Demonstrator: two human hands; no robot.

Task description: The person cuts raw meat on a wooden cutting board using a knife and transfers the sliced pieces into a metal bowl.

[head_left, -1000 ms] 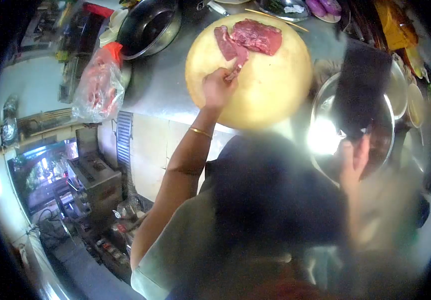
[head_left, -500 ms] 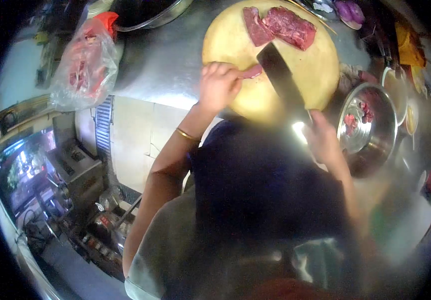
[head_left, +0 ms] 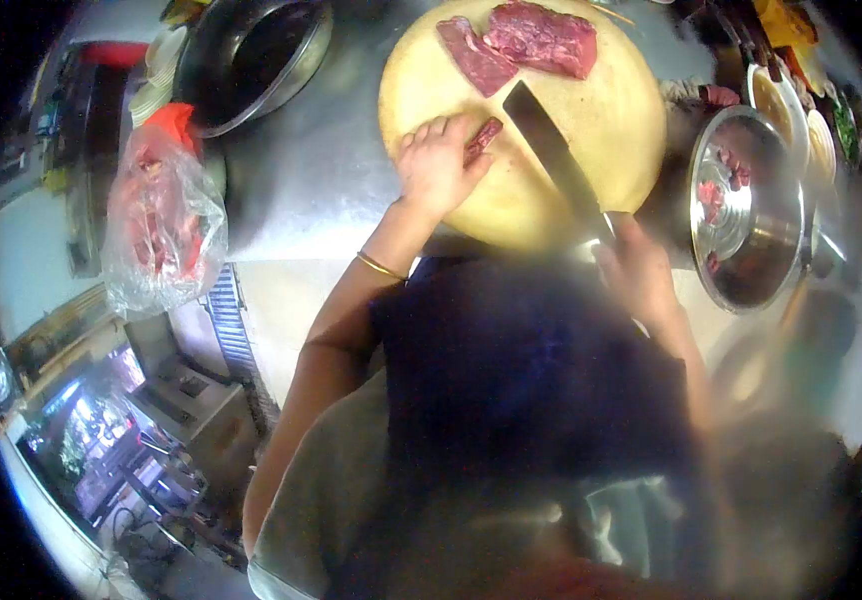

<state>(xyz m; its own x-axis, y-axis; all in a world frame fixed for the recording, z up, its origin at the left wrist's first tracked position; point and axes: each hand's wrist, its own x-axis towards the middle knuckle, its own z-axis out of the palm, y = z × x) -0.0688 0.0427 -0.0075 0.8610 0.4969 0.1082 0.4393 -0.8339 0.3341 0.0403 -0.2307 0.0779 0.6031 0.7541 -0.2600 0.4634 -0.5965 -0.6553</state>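
Observation:
My left hand [head_left: 439,165] rests on the left part of a round yellowish cutting board [head_left: 601,130], its fingers closed on a small strip of raw meat [head_left: 484,138]. In my right hand [head_left: 639,262] is a cleaver [head_left: 556,152], gripped by its handle near the board's front edge. The blade points away from me and to the left, lying over the middle of the board, apart from the strip. Two larger pieces of raw red meat lie at the far side: a slab [head_left: 543,38] and a narrower piece [head_left: 475,58] beside it.
To the right of the board stands a steel bowl [head_left: 748,270] with a few meat bits inside. A clear plastic bag [head_left: 163,225] of meat hangs at the counter's left edge. Behind it are a large dark basin [head_left: 301,85] and stacked plates [head_left: 159,65].
The view has shifted, so the board sits further left. The meat strip has turned from lying sideways to a steeper slant, tucked closer to my left hand. The cleaver stays in my right hand.

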